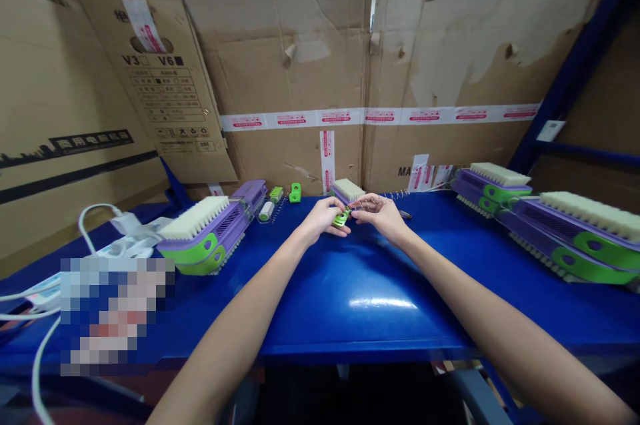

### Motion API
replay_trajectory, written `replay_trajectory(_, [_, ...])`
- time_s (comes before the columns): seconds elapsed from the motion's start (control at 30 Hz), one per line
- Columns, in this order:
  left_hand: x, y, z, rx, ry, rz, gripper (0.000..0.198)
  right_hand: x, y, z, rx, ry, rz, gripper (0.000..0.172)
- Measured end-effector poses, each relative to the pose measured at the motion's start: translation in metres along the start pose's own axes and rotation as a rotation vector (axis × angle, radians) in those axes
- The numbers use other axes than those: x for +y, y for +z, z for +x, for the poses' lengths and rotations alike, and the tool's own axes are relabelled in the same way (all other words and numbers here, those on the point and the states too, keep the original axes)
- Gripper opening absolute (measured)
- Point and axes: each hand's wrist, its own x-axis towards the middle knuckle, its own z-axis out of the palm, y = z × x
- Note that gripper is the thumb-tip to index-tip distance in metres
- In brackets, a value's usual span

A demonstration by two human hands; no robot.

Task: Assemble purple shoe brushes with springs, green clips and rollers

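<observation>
My left hand (323, 218) is closed on a small green plastic piece (341, 219) above the blue table. My right hand (379, 215) meets it from the right, thumb and fingers pinched at the piece's edge. A thin, springy-looking metal strip with small prongs (400, 196) runs from my right fingers over the hand and out to the right. The fingers partly hide where strip and green piece meet. Just behind my hands sits a purple block with cream bristles (349, 189). A small dark, slim object (405, 215) lies beside my right hand.
Purple-green bristle brushes stand at left (200, 231) and right (575, 231). Near the back lie a loose green piece (295, 193), a white-and-green piece (267, 211) and another pronged strip (281, 209). A power strip with white cables (123, 238) is at left. Cardboard walls (300, 65) enclose the table (340, 305).
</observation>
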Motion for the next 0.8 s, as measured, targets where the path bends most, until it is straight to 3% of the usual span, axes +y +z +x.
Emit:
replay_trajectory(0.3, [0.0008,-0.0002,0.0004,0.041,0.006,0.085,0.009,-0.0005,-0.0020,-0.0002,-0.018,0.037,0.018,0.035])
replay_trajectory(0.53, [0.0021,-0.0015,-0.0029,-0.061,-0.014,-0.060,0.010,-0.0003,-0.0050,0.0004,-0.037,0.043,0.009,0.035])
replay_trajectory(0.8, [0.0022,-0.0038,-0.0045,-0.074,0.012,-0.066,0.016,0.0017,-0.0036,0.0009,-0.025,0.012,-0.041,0.037])
